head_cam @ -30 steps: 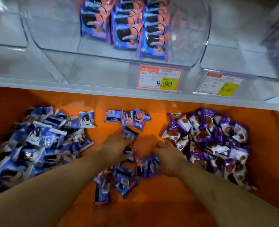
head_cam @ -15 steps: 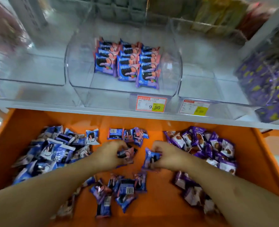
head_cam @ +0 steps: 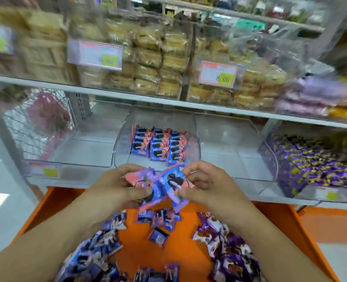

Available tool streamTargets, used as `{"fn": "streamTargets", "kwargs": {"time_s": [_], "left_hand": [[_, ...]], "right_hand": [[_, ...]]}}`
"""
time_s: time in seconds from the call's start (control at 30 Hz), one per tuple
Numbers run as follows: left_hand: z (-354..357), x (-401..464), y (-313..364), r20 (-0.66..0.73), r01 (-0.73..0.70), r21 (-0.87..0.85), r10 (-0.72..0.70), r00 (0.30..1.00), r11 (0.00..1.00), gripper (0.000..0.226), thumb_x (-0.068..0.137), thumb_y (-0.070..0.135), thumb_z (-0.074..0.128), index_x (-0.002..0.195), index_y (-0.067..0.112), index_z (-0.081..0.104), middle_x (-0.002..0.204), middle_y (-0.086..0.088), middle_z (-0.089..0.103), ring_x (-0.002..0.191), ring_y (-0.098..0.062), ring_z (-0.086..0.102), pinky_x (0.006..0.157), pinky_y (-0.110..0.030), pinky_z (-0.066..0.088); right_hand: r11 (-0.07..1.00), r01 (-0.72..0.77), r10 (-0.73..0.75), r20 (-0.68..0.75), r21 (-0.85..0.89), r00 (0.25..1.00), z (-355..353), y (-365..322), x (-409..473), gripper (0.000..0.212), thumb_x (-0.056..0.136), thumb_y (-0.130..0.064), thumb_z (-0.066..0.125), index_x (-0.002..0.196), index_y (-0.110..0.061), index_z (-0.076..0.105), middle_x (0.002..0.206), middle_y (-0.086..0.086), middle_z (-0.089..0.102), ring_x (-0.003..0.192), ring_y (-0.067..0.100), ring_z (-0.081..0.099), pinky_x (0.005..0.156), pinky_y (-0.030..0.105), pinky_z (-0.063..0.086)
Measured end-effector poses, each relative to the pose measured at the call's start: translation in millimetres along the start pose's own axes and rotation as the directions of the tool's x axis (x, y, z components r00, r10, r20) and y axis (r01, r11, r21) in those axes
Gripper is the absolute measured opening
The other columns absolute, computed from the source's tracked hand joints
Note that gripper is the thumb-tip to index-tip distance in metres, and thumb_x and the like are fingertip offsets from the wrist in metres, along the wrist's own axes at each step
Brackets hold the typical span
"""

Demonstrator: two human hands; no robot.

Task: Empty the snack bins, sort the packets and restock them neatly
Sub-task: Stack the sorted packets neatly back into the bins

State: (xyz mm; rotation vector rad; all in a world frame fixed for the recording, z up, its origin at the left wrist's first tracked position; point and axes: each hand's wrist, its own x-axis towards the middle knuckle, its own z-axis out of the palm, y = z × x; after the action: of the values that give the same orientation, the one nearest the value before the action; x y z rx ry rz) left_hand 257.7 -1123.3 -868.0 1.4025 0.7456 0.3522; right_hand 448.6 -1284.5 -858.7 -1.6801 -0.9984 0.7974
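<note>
In the centre of the frame both hands are raised above the orange tray point(head_cam: 274, 226), holding a small bunch of blue-and-pink snack packets point(head_cam: 168, 186) between them. The left hand point(head_cam: 119, 186) grasps the bunch from the left, thumb pressed over the front of a packet and fingers curled behind. The right hand point(head_cam: 205, 184) pinches the right side of the bunch, thumb low on the packet and fingers curled above it.

Just behind the hands, in the middle of the frame, a clear curved bin point(head_cam: 197, 143) holds three neat rows of matching packets point(head_cam: 158, 145) towards its back; its front part is bare plastic. Clear bins stand on either side of it on the grey shelf point(head_cam: 229, 110).

On the tray below, a pile of blue packets point(head_cam: 93, 253) lies at lower left, a pile of purple packets point(head_cam: 227, 247) at lower right, and a few loose blue-and-pink packets point(head_cam: 158, 222) are scattered between them, directly under the hands.

At right centre a clear bin of purple-and-yellow wrapped sweets point(head_cam: 311, 165) sits on the same shelf. On the shelf above, blurred stacks of tan baked goods point(head_cam: 158, 64) fill clear bins bearing price tags point(head_cam: 219, 74).
</note>
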Motion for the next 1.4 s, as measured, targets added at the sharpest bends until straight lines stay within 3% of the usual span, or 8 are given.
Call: {"fn": "streamTargets", "kwargs": {"time_s": [0.17,0.37,0.47,0.73,0.83,0.93,1.17,1.4], "left_hand": [[-5,-7,10,-0.013,-0.038,-0.058,0.037,0.999,0.998,0.033,0.081,0.001,0.082,0.111,0.009,0.071,0.107,-0.017,0.077,0.092,-0.030,0.075,0.087,-0.047,0.063],[-15,9,11,-0.055,-0.040,-0.002,0.040,0.998,0.999,0.046,0.061,0.023,0.096,0.100,0.015,0.073,0.102,-0.012,0.079,0.099,-0.038,0.073,0.098,-0.054,0.052],[-18,16,14,-0.079,-0.053,-0.003,0.053,0.996,0.999,0.042,0.069,0.013,0.095,0.103,0.009,0.070,0.098,-0.015,0.079,0.096,-0.046,0.072,0.099,-0.056,0.055],[-51,38,22,-0.185,-0.092,0.207,0.131,0.974,0.974,0.032,0.083,0.006,0.083,0.108,0.018,0.067,0.093,0.001,0.081,0.086,-0.021,0.077,0.085,-0.036,0.059],[-65,48,23,-0.246,-0.111,0.239,0.171,0.954,0.965,0.029,0.082,0.012,0.086,0.104,0.019,0.068,0.090,0.007,0.080,0.081,-0.008,0.075,0.074,-0.022,0.052],[-78,55,23,-0.269,-0.097,0.248,0.165,0.949,0.964,0.028,0.082,0.016,0.086,0.104,0.019,0.068,0.089,0.008,0.080,0.079,-0.008,0.075,0.072,-0.020,0.050],[-96,65,22,-0.281,-0.062,0.204,0.119,0.952,0.977,0.023,0.085,0.012,0.082,0.102,0.020,0.070,0.088,0.006,0.080,0.084,-0.019,0.076,0.069,-0.019,0.047],[-106,69,20,-0.277,-0.052,0.152,0.093,0.956,0.987,0.023,0.085,0.013,0.082,0.104,0.020,0.072,0.087,0.004,0.080,0.077,-0.014,0.076,0.076,-0.026,0.052]], "right_hand": [[0.997,0.027,-0.029,-0.034,-0.068,0.999,0,-8,-1,0.035,0.090,-0.012,0.081,0.113,-0.035,0.067,0.104,-0.003,0.072,0.093,0.016,0.071,0.079,0.041,0.057],[0.995,0.030,-0.037,-0.083,-0.094,0.996,-1,-5,8,0.041,0.090,-0.016,0.082,0.116,-0.043,0.067,0.106,-0.005,0.073,0.098,0.013,0.072,0.081,0.039,0.057],[0.997,0.038,-0.045,-0.091,-0.068,0.995,2,-6,11,0.047,0.090,-0.014,0.082,0.119,-0.046,0.066,0.107,-0.002,0.073,0.098,0.016,0.073,0.076,0.037,0.059],[0.987,0.000,-0.028,-0.171,-0.159,0.985,12,-4,33,0.039,0.090,-0.018,0.082,0.115,-0.044,0.066,0.110,-0.010,0.075,0.110,0.006,0.070,0.087,0.038,0.062],[0.958,0.025,-0.091,-0.221,-0.287,0.971,19,-9,65,0.032,0.089,-0.017,0.083,0.106,-0.039,0.066,0.103,-0.016,0.073,0.100,-0.001,0.068,0.085,0.026,0.059],[0.919,0.078,-0.144,-0.147,-0.386,0.979,36,-12,122,0.027,0.089,-0.010,0.081,0.101,-0.030,0.066,0.095,-0.011,0.069,0.090,0.002,0.064,0.079,0.018,0.054],[0.746,0.151,-0.142,0.066,-0.648,0.988,75,35,235,0.024,0.080,-0.001,0.080,0.090,-0.020,0.070,0.082,-0.006,0.069,0.074,0.013,0.066,0.074,0.042,0.059],[0.550,0.208,-0.246,0.082,-0.809,0.966,86,48,258,0.014,0.087,-0.015,0.079,0.096,-0.024,0.075,0.097,-0.010,0.056,0.100,0.015,0.047,0.089,0.033,0.046]]}}
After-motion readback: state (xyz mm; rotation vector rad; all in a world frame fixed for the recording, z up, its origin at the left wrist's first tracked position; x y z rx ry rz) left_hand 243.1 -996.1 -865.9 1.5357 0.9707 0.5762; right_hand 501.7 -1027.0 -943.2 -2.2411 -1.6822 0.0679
